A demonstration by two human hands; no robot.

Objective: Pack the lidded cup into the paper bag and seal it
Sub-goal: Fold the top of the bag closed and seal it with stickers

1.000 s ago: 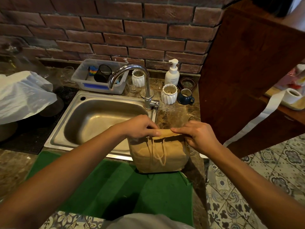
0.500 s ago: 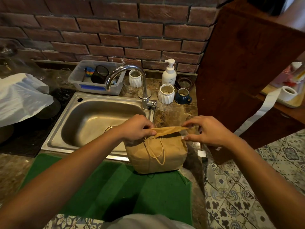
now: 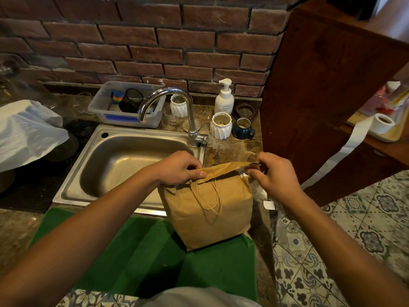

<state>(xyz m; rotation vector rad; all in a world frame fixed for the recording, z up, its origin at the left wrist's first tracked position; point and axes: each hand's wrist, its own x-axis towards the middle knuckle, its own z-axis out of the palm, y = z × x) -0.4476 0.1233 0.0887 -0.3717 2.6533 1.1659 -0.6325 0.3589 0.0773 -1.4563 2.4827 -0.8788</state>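
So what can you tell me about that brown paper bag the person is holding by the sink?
The paper bag is plain brown kraft paper, creased and boxy, standing upright on a green mat at the sink's front corner. Its top is folded over into a flat flap. The left hand pinches the flap's left end, the right hand its right end. Twisted paper-cord handles hang loose down the front face. Nothing of its contents shows.

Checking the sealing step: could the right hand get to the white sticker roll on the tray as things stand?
Probably yes. The sticker roll sits to the right of the right hand with nothing visible between, its strip hanging toward the floor. But that hand now pinches the paper bag flap and must let go.
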